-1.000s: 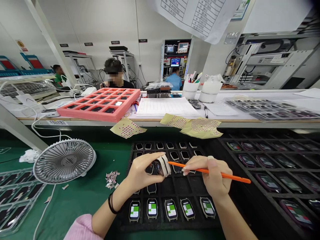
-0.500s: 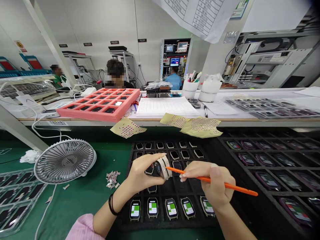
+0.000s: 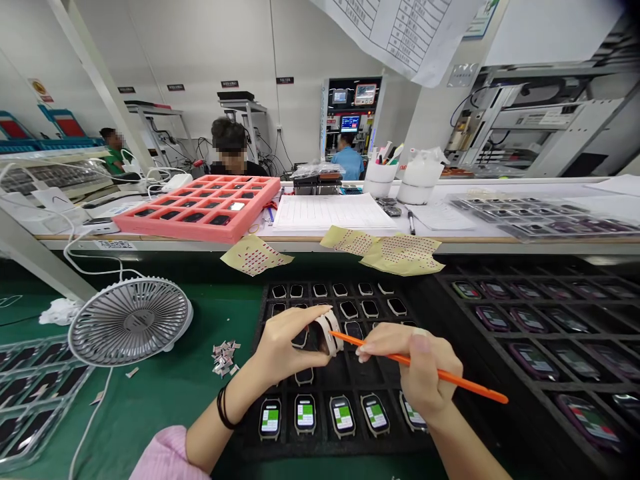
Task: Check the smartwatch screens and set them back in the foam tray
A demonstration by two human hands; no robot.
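- Near the lower middle of the frame, the left hand [image 3: 285, 347] holds a smartwatch case [image 3: 327, 331] above the black tray [image 3: 263, 313]. The thumb lies on top and the other fingers curl under it, so the grip is closed around the case.
- The smartwatch case is pale at the edge and dark inside. It is turned on its side and faces to the right of the frame.
- Just right of it, the right hand [image 3: 420, 370] pinches an orange stick [image 3: 450, 380] like a pen, with narrow fingers. The tip of the stick touches the edge of the case, and the long end points to the lower right.
- Under both hands the black tray has many small cells. The upper rows hold dark watch cases, and the cells directly below the hands look free.
- At the bottom row of this tray, five watches with green lit screens [image 3: 343, 417] lie side by side.
- At the right of the frame, a second black tray [image 3: 550, 333] holds more watches in bigger cells.
- At the left, a small white fan [image 3: 130, 321] stands on the green mat [image 3: 165, 393], and small paper scraps [image 3: 223, 357] lie between the fan and the left hand.
- On the shelf in the upper half, a pink tray [image 3: 200, 207] sits left, a paper form [image 3: 327, 213] in the middle, and yellow sticker sheets [image 3: 403, 255] hang over the edge.
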